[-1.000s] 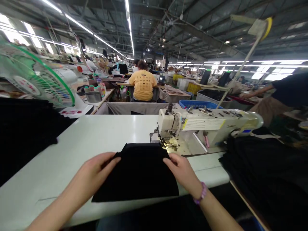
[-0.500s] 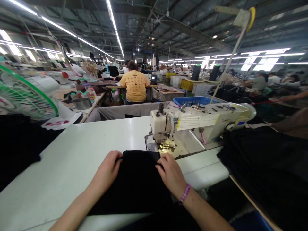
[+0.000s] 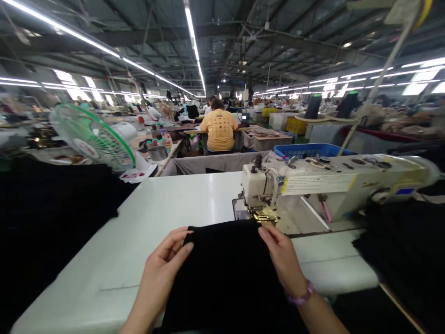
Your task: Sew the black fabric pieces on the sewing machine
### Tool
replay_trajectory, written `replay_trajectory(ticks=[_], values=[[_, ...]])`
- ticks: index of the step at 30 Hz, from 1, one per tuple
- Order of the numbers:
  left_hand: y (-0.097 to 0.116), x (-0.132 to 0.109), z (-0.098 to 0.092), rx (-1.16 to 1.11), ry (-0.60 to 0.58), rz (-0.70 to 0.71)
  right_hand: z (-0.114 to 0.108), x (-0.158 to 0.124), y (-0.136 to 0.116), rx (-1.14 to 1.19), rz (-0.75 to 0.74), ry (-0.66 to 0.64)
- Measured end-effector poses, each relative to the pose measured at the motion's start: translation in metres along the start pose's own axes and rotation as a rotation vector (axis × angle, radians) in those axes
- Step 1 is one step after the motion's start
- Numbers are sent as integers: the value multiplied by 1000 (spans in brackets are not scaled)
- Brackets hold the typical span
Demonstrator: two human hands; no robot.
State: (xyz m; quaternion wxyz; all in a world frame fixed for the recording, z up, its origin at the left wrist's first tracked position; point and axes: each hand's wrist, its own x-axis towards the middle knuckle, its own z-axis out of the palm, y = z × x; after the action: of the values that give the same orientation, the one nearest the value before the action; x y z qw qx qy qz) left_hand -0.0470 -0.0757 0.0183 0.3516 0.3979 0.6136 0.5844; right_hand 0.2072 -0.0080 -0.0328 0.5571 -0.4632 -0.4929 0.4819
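A piece of black fabric [image 3: 229, 273] hangs between my two hands, its top edge stretched nearly level over the front of the white table [image 3: 177, 199]. My left hand [image 3: 167, 260] pinches the fabric's upper left corner between thumb and fingers. At the upper right corner my right hand [image 3: 281, 250], with a purple bracelet at the wrist, grips the same edge. Just beyond that corner stands the sewing machine [image 3: 259, 185], its presser foot and needle plate [image 3: 266, 217] close to the cloth. The fabric's lower part runs out of view.
Black fabric is heaped at the left [image 3: 55, 232] and the right [image 3: 403, 246]. A green-rimmed fan [image 3: 100, 139] stands at the left. White and pink tools lie under the machine arm. Behind it is a blue basket [image 3: 309, 149]; a person in yellow [image 3: 219, 127] sits ahead.
The view has turned left. My hands have moved farther apart, the fabric's top edge is spread wider between them, and my left fingers have shifted on the corner.
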Motion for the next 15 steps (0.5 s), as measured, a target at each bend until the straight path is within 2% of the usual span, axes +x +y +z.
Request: replay_trajectory(ticks=[5, 9, 12, 15], values=[[3, -10, 1, -105, 55, 23, -9, -12, -5, -5, 27, 128], [14, -15, 7, -237, 153, -111, -13, -15, -9, 126, 93, 162], [24, -17, 11, -333, 172, -229, -12, -19, -17, 231, 136, 190], [30, -19, 13, -362, 166, -224, -11, -23, -27, 288, 194, 243]])
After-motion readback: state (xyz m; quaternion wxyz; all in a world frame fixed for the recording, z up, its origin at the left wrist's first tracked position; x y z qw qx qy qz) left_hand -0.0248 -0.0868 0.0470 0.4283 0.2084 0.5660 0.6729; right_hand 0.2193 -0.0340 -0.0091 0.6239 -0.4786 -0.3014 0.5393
